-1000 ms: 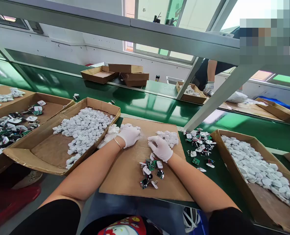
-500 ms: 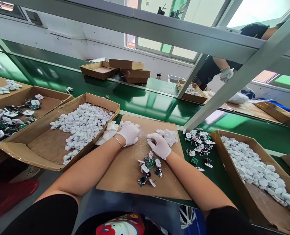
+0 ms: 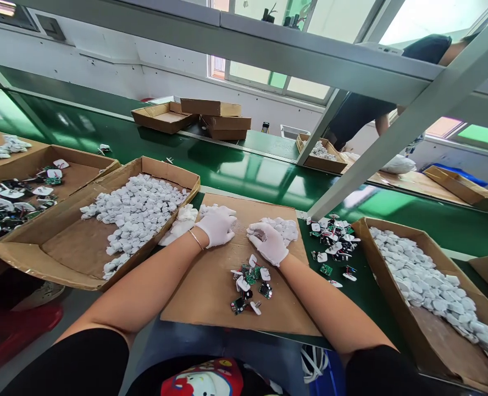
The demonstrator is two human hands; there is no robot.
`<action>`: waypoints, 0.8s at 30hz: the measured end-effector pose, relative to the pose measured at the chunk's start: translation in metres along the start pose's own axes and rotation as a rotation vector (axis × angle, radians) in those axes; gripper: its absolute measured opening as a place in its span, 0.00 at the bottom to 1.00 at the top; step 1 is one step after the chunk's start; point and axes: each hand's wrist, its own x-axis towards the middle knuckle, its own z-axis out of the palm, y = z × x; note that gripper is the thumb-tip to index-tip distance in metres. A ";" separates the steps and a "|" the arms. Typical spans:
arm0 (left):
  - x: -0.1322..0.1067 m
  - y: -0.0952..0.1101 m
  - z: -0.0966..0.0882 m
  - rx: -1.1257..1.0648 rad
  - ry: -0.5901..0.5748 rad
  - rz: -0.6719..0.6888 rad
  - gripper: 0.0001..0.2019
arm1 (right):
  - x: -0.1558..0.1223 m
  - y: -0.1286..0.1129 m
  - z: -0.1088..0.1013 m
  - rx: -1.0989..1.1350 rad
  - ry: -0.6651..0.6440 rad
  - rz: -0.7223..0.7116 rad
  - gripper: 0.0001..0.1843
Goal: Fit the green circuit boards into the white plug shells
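Observation:
My left hand (image 3: 217, 226), in a white glove, is over the cardboard sheet (image 3: 205, 294), beside a small heap of white plastic pieces (image 3: 208, 209). Its fingers are bent down together and hide whatever is under them. My right hand (image 3: 269, 244), also gloved, is curled with thumb and fingertips close together; anything between them is too small to make out. Right behind it lies another heap of white pieces (image 3: 287, 228). Nearer me on the sheet is a cluster of small green circuit boards (image 3: 250, 275) with white parts and wires attached.
On the left is a cardboard tray of white pieces (image 3: 48, 250), with a tray of wired boards (image 3: 79, 159) beyond it. To the right are loose boards (image 3: 334, 239) and another white-piece tray (image 3: 392, 300). A slanted metal post (image 3: 351, 181) rises ahead; a person (image 3: 359, 118) stands behind it.
My two hands have barely moved, with slight shifts of the fingers. The view has shifted a little. Across the bench, the other person's gloved hand has moved behind the post.

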 end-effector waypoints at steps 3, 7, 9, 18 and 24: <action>-0.002 0.003 0.000 0.107 -0.082 -0.037 0.11 | 0.000 0.003 0.001 -0.011 -0.003 0.018 0.13; 0.002 0.005 0.002 0.150 -0.104 -0.059 0.08 | 0.000 -0.001 0.002 -0.034 0.012 0.026 0.12; 0.003 0.004 0.003 0.123 -0.070 -0.030 0.08 | 0.000 -0.005 0.002 -0.013 0.018 0.046 0.12; 0.002 0.021 0.018 -0.452 0.101 -0.037 0.08 | 0.004 -0.023 -0.006 -0.034 0.064 -0.017 0.10; 0.005 0.024 0.023 -0.485 0.066 -0.137 0.16 | 0.004 -0.020 -0.005 -0.027 -0.016 0.022 0.12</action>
